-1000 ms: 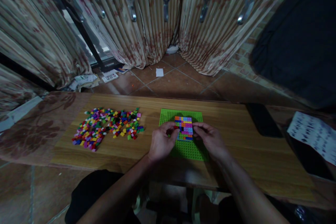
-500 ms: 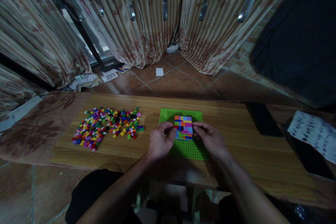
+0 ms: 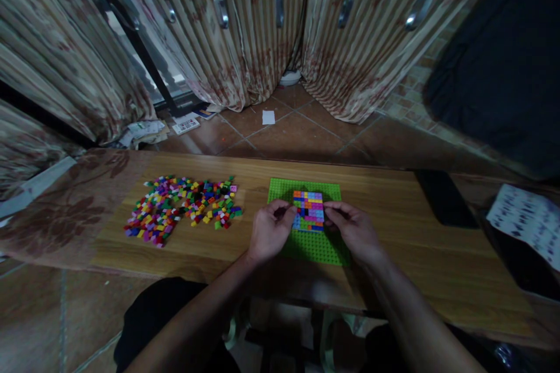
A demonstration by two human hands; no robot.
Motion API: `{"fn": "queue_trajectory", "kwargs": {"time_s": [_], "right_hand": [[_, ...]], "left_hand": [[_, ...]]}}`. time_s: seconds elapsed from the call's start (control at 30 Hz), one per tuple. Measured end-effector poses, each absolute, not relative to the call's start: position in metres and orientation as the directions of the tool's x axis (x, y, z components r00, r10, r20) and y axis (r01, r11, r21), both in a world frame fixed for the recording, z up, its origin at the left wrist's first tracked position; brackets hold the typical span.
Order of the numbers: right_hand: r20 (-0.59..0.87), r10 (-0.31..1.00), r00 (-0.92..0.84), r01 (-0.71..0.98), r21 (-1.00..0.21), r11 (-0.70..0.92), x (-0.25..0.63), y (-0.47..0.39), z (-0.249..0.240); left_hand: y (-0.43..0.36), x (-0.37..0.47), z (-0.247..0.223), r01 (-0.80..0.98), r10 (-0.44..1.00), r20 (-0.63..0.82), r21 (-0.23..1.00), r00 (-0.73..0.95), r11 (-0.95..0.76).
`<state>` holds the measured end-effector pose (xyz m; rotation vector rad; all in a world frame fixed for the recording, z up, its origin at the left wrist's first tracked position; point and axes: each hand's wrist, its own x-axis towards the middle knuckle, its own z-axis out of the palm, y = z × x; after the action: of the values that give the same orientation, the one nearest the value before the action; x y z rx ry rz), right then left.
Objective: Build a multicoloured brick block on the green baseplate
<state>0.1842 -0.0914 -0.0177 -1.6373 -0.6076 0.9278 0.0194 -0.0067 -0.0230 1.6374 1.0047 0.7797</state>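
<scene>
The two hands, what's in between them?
In the head view, a patch of colourful bricks on the green baseplate sits between the left hand and right hand.

Both bare forearms are reaching forward from the bottom edge, converging toward the middle. Left hand (image 3: 270, 232) is lying knuckles up, fingers (image 3: 286, 213) curling inward, tips pinching together. Right hand (image 3: 355, 229) is mirroring it, knuckles up, thumb and forefinger tips meeting in a pinch. Wrists are staying low, hands near each other, not touching.
</scene>
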Motion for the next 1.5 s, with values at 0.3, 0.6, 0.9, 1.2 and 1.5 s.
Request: {"fn": "queue_trajectory", "kwargs": {"time_s": [0.3,0.6,0.9,1.2,1.5], "right_hand": [[-0.243,0.790,0.563,-0.054,-0.965,-0.257,0.185,-0.092,-0.022],[-0.249,0.788,0.564,-0.059,-0.963,-0.262,0.185,-0.090,-0.025],[-0.254,0.786,0.564,-0.047,-0.960,-0.276,0.186,-0.091,-0.029],[-0.269,0.783,0.561,-0.035,-0.953,-0.302,0.186,-0.093,-0.025],[-0.286,0.763,0.580,-0.014,-0.940,-0.342,0.190,-0.094,-0.022]], "left_hand": [[-0.007,0.023,-0.022,0.267,0.919,-0.028,0.960,0.393,-0.085],[-0.006,0.028,-0.021,0.253,0.931,-0.036,0.966,0.363,-0.061],[-0.004,0.028,-0.019,0.229,0.926,-0.020,0.971,0.376,-0.073],[-0.003,0.024,-0.024,0.152,0.906,-0.016,0.987,0.423,-0.053],[0.058,-0.025,-0.006,0.128,0.990,0.028,0.991,0.137,-0.046]]}}
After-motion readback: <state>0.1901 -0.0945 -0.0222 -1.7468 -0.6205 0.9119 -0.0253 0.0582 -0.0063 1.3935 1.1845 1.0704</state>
